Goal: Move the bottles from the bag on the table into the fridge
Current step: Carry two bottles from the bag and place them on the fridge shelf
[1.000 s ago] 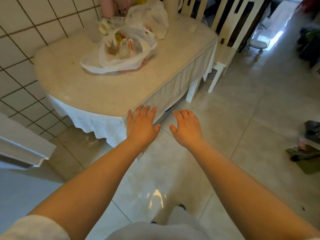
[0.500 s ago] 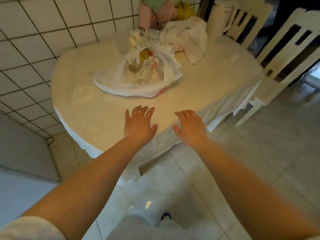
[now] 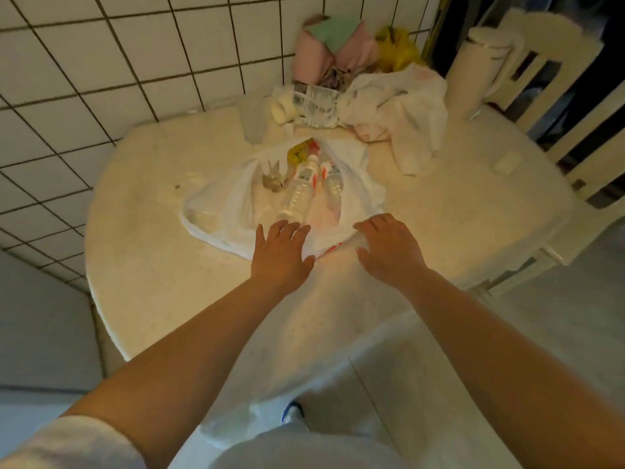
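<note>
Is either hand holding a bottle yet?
No. Both the left hand and right hand are empty at the bag's near edge; the bottles lie inside it.

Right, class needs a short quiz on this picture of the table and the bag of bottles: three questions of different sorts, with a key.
1. True or false: the left hand is already holding a bottle.
2. Multiple choice: where do the two clear bottles lie? A) inside the open white bag B) on the chair C) on the floor
3. Fill the gap: the right hand hovers at the near edge of the bag, its fingers ____ and holding nothing.

Key
1. False: both hands are empty, just short of the bottles.
2. A: they lie side by side in the bag on the table.
3. relaxed
</note>
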